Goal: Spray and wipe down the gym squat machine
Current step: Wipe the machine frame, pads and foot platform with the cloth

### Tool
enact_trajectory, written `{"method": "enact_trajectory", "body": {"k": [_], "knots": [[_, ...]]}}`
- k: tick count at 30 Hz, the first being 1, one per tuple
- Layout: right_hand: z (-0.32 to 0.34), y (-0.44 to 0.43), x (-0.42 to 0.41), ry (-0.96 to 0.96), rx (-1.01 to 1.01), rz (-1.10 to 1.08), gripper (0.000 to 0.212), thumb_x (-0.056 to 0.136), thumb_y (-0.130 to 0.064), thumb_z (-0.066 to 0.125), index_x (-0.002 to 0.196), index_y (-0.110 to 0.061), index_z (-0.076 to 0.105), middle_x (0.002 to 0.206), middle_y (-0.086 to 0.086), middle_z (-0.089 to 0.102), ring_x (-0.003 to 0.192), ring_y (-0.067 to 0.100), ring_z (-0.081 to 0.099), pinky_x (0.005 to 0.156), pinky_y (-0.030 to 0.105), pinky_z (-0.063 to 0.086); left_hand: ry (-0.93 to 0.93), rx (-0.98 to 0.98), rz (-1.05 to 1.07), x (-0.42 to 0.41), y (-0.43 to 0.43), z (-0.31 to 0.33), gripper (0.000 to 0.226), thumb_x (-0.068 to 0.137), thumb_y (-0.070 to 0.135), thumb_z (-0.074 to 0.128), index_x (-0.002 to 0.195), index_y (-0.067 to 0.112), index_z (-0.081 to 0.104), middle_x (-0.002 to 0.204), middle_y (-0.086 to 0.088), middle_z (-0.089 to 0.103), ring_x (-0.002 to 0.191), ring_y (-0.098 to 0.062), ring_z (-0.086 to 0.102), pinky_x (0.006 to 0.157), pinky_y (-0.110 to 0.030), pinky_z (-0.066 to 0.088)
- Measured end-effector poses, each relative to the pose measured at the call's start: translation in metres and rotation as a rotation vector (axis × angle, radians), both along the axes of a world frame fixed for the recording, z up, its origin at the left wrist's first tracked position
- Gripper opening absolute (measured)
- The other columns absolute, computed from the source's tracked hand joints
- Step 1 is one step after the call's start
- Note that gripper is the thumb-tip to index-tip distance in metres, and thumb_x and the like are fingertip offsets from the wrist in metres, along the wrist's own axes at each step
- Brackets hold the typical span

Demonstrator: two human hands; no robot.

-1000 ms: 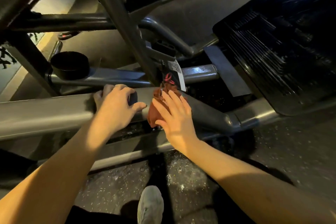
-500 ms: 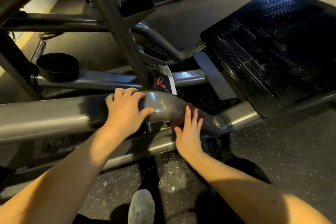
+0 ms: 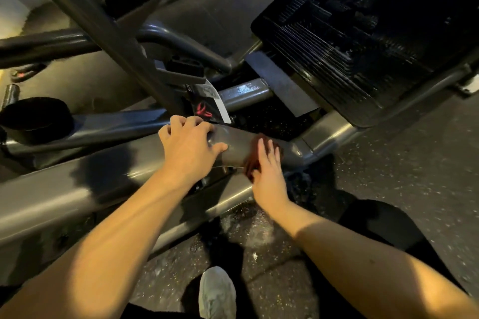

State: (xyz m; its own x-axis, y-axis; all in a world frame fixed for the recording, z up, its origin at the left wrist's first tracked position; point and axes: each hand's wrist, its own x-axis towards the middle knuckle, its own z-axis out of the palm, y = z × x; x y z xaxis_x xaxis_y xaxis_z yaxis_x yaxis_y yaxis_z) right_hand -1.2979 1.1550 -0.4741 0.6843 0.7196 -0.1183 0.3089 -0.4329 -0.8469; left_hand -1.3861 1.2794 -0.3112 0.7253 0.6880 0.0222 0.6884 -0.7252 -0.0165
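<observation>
Red-brown cloth (image 3: 252, 153) lies on the bend of the grey frame tube (image 3: 103, 181), under the right hand (image 3: 268, 176), whose fingers are straight, close together and pressed flat. A second ago the cloth was further up the tube, by the label (image 3: 206, 106). Left hand (image 3: 188, 149) just left of the cloth, fingers curled over the tube. Label: red logo, lettering unreadable.

Light: dim, warm, brightest left of the frame tube (image 3: 64, 197).
Shadows: arm shadow across that tube.
Glare: sheen along it.
Blur: right hand (image 3: 268, 179), cloth (image 3: 259, 138) smeared.
</observation>
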Motion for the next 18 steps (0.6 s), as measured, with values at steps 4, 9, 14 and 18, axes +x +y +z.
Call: {"method": "enact_trajectory", "body": {"k": [4,9,14,18], "knots": [[-0.025,-0.013,0.046,0.092,-0.231,-0.052,0.086,0.100,-0.004,0.055,0.165,-0.024,0.003,0.173,0.008,0.004,0.159,0.030,0.007,0.128,0.044,0.017,0.026,-0.002,0.011,0.004,0.000,-0.002,0.054,0.090,0.062,0.064,0.136,0.034,0.063,0.148,0.007,0.050,0.133,-0.026,0.030,0.105,-0.043,0.022],[0.030,0.000,0.022,0.068,-0.007,0.117,0.075,0.101,0.002,0.046,0.165,-0.024,0.015,0.172,0.002,0.006,0.159,0.019,-0.002,0.129,0.043,0.005,0.091,-0.022,-0.004,0.010,0.004,0.003,0.057,0.091,0.062,0.062,0.140,0.034,0.058,0.147,0.005,0.050,0.132,-0.026,0.030,0.106,-0.045,0.024],[0.052,0.006,0.015,0.005,0.188,0.299,0.057,0.109,-0.020,0.037,0.163,-0.027,0.020,0.172,-0.008,0.008,0.154,-0.001,-0.007,0.128,0.035,-0.003,0.142,-0.007,-0.018,0.021,0.002,0.004,0.055,0.091,0.065,0.061,0.138,0.037,0.058,0.143,0.005,0.054,0.132,-0.027,0.033,0.106,-0.046,0.027],[0.019,0.006,0.044,0.112,0.183,0.208,0.048,0.112,-0.032,0.037,0.159,-0.031,0.031,0.170,-0.010,0.019,0.156,0.003,0.005,0.127,0.033,0.003,0.167,-0.026,-0.029,0.027,0.002,0.003,0.055,0.091,0.064,0.061,0.139,0.037,0.058,0.143,0.006,0.054,0.132,-0.026,0.032,0.106,-0.046,0.027]]}}
